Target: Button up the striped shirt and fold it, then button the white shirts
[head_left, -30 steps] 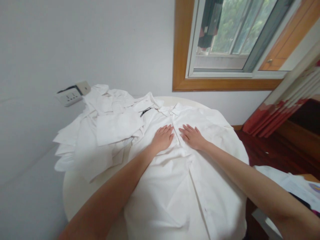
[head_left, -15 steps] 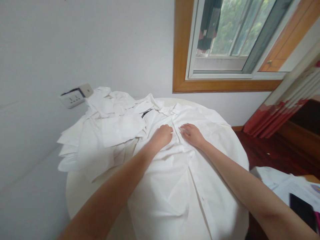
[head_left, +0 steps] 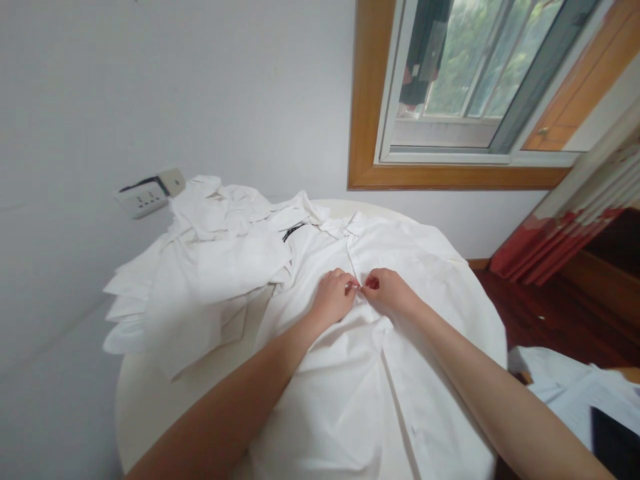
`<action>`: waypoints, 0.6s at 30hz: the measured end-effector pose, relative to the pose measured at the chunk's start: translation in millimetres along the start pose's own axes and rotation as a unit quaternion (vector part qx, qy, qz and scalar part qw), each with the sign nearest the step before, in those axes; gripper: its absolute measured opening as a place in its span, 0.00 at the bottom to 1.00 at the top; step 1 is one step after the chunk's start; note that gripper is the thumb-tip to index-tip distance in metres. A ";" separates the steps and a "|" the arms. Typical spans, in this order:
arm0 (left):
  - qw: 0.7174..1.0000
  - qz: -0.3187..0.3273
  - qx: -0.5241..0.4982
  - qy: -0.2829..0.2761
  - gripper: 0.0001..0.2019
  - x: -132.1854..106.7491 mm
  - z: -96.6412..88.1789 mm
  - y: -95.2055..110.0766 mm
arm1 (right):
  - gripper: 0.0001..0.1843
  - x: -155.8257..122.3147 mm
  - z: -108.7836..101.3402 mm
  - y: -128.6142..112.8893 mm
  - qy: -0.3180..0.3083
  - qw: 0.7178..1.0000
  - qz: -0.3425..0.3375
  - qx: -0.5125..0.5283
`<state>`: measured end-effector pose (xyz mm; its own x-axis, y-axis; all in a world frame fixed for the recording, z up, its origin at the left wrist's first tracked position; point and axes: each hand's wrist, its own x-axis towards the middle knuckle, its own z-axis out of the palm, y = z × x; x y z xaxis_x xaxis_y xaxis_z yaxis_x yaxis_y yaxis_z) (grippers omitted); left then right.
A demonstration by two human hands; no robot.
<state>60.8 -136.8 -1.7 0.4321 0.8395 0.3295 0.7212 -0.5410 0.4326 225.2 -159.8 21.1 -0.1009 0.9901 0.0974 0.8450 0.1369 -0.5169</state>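
A white button-up shirt (head_left: 400,373) lies spread, front up, on a round white table (head_left: 150,400). Its collar points toward the wall. My left hand (head_left: 334,297) and my right hand (head_left: 389,290) meet at the shirt's front placket, just below the collar. The fingers of both hands are curled and pinch the fabric edges there, thumb against fingertips. Both bare forearms reach in from the bottom of the view.
A heap of other white shirts (head_left: 210,267) lies on the table's left side, hanging over its edge. A power strip (head_left: 145,193) hangs on the wall behind it. A wood-framed window (head_left: 450,100) is at the upper right; papers (head_left: 565,387) lie at the lower right.
Both hands lay flat with stretched fingers on the shirt's chest. They have curled, drawn slightly toward me and now pinch the placket between them.
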 end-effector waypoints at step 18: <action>0.999 -0.020 0.033 -0.022 0.06 -1.2 -3.9 11.2 | 0.12 7.6 2.7 13.8 -0.057 0.883 0.076 0.460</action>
<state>66.3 -144.0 6.1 0.4245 0.8627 0.2749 0.7717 -0.5035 0.3884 234.7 -150.3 12.4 -0.1191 0.9886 -0.0923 0.0754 -0.0837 -0.9936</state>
